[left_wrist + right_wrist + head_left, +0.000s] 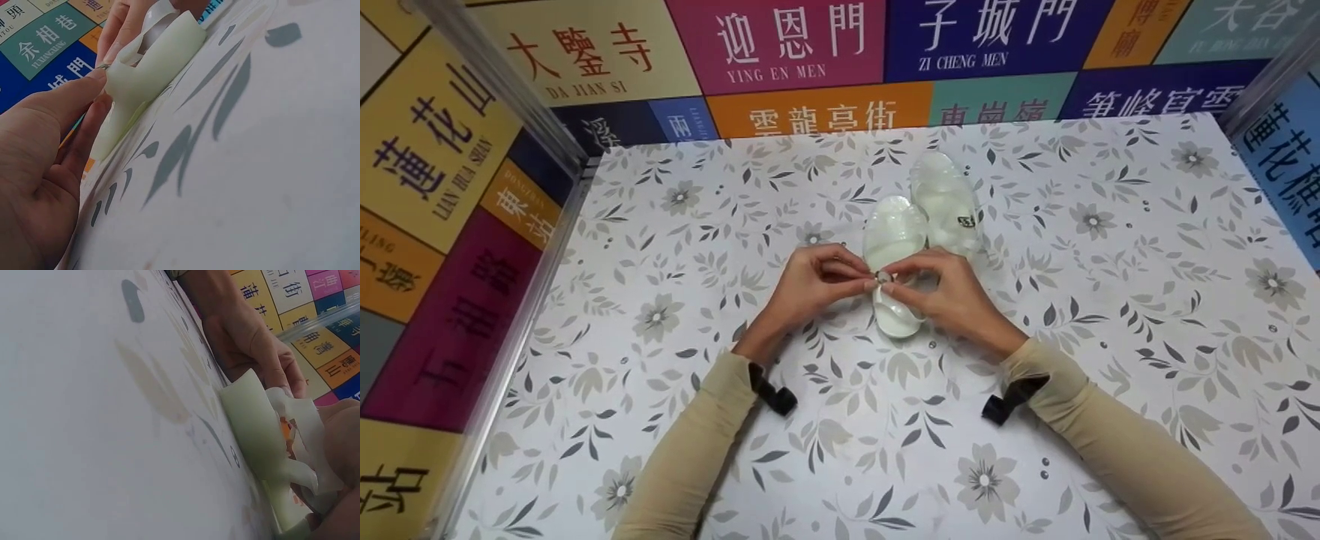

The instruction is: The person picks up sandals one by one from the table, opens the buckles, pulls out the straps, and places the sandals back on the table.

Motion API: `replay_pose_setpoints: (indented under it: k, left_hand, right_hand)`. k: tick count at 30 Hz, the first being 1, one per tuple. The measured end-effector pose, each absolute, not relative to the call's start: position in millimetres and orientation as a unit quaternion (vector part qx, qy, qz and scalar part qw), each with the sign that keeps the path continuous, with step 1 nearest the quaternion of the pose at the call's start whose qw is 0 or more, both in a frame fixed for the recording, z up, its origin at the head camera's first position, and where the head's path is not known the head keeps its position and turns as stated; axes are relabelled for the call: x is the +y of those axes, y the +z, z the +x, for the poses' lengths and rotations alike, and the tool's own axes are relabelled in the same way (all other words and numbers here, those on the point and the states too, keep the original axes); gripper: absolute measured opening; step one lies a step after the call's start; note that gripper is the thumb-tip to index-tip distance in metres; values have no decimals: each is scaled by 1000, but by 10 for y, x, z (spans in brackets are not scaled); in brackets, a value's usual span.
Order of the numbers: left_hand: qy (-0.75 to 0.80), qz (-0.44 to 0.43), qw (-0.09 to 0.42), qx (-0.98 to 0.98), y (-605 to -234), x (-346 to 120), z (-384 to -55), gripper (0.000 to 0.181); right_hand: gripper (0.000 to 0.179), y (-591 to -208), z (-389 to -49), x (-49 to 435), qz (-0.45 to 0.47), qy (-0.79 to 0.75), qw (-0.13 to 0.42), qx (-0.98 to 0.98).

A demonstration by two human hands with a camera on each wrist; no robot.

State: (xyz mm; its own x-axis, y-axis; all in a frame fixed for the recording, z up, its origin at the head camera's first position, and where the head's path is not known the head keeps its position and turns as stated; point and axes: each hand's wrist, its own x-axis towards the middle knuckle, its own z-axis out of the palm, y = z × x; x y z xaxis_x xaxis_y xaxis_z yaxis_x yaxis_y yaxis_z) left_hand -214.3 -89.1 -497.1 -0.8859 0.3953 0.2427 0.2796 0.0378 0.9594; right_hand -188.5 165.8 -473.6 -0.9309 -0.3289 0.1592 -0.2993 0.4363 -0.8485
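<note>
A pair of pale, glossy sandals lies near the middle of the table. Both hands meet over the ankle strap of the nearer sandal (895, 225), whose toe points away from me. With thumb and fingertips, my left hand (816, 283) pinches the strap at a small metal buckle (883, 277). From the other side my right hand (949, 294) pinches the strap beside that buckle. The left wrist view shows the thick sole (163, 62) low over the table. Behind and to the right lies the second sandal (949, 196), its heel partly hidden by my right hand.
A white tabletop (885, 442) with a grey leaf and flower print spreads beneath everything. Colourful panels (780, 45) with large characters stand along the back and left, and a blue one (1282, 157) at the right. Dark bands (777, 399) circle both wrists.
</note>
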Motion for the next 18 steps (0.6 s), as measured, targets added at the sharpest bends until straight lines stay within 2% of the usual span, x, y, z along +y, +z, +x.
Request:
replay_pose_setpoints:
  k: [11, 18]
  left_hand:
    - [658, 233, 27, 715, -4971, -863, -2132, 17]
    - [673, 233, 44, 701, -4979, -853, -2130, 19]
  right_hand:
    - [28, -4732, -1884, 1665, -183, -502, 24, 845]
    - [24, -4730, -1893, 1660, -160, -510, 34, 844]
